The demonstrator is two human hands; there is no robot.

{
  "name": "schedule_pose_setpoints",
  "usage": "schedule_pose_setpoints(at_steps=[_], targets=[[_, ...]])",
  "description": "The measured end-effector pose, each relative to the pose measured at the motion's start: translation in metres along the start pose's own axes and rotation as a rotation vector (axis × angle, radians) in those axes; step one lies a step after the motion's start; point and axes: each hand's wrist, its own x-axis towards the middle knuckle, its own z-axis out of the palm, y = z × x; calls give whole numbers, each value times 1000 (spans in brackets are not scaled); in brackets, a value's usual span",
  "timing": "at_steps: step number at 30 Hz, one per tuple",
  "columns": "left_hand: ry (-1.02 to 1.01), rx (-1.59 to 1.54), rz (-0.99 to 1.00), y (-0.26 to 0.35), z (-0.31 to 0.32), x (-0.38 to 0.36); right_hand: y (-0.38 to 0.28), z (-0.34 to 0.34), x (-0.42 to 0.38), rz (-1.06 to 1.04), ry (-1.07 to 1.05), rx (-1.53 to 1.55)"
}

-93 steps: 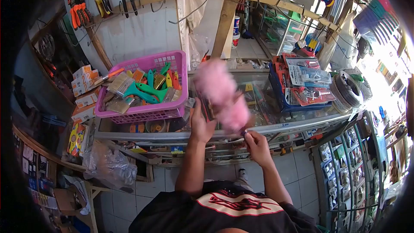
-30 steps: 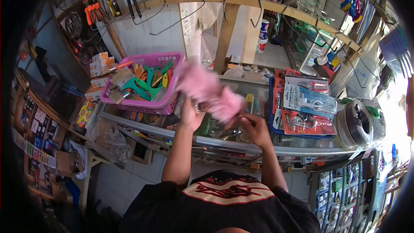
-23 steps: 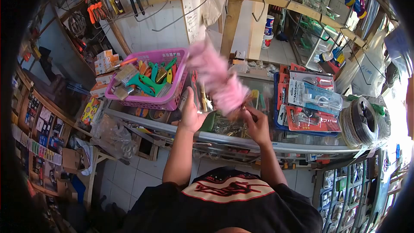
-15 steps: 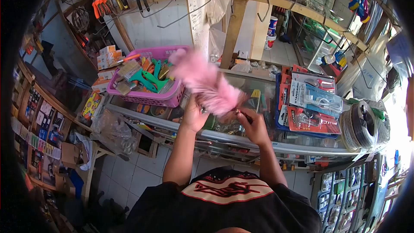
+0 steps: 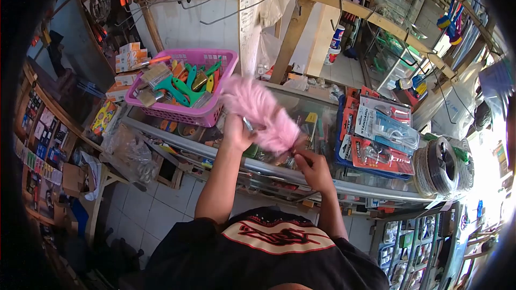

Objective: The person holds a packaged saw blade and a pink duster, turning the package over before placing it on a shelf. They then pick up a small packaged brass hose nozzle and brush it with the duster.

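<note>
A fluffy pink duster [image 5: 260, 110] slants over the glass counter [image 5: 215, 147], its top near the pink basket. My right hand [image 5: 316, 171] is closed on the duster's handle end at the lower right. Beside the fluff, at its left, is my left hand [image 5: 237, 133]; a small shiny metal-like item shows at it, and its fingers are partly hidden behind the fluff. The pink basket [image 5: 185, 114] at the left holds brushes with green handles and other tools.
Packaged tools [image 5: 384, 129] lie on the counter at the right, beside wire coils [image 5: 436, 166]. Orange-white boxes [image 5: 129, 59] stand left of the basket. Metal hooks hang from a wooden beam [image 5: 355, 6] above. Plastic bags [image 5: 129, 150] sit at lower left.
The view has shifted slightly. The duster, blurred before, now appears sharper and a little lower beside the basket. My right hand still holds its handle.
</note>
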Motion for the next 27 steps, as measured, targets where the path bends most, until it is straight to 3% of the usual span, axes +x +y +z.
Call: schedule_pose_setpoints(at_steps=[1, 3, 5, 6, 7, 8, 10, 13, 14, 16, 17, 19, 22, 24, 26, 27], targets=[[-196, -92, -126, -6, -14, 16, 2, 0, -2, -13, -25, -19], [-332, 50, -64, -3, -29, 27, 1, 0, -3, 26, 30, -5], [-222, 156, 123, -1, -25, 20, -2, -1, -4, 61, 17, -49], [-181, 32, 123, -9, -22, 20, -4, -2, -5, 75, -23, -98], [-288, -97, 133, -12, -19, 23, -5, -2, -6, 90, -64, -148], [-398, -225, 129, -15, -16, 26, -3, 1, -6, 98, -10, -110], [-247, -190, -33, -5, -29, 26, 2, 9, -7, 111, 98, -32], [-364, -247, 59, -20, -20, 17, -2, 2, -5, 250, -161, 101], [-602, -374, 10, -24, -29, 29, 0, 6, -4, 215, -81, 116], [-76, -105, 49, -16, -5, 11, 8, 19, -2, 147, 84, 150], [4, -151, 26, -8, 20, 1, 5, 18, -3, 166, 23, 174], [-260, -371, -72, -31, -21, 10, -4, 15, -1, 197, -102, 220], [-24, 25, 30, -19, -13, 5, -7, 28, 3, 130, 90, 194], [1, -146, -63, -9, 11, -9, -16, 25, 3, 144, -16, 187], [-667, -319, 62, -33, -29, 12, -19, 23, 6, 106, -18, 181], [-512, -28, 161, -28, -30, 5, -17, 24, 7, 66, 32, 181]])
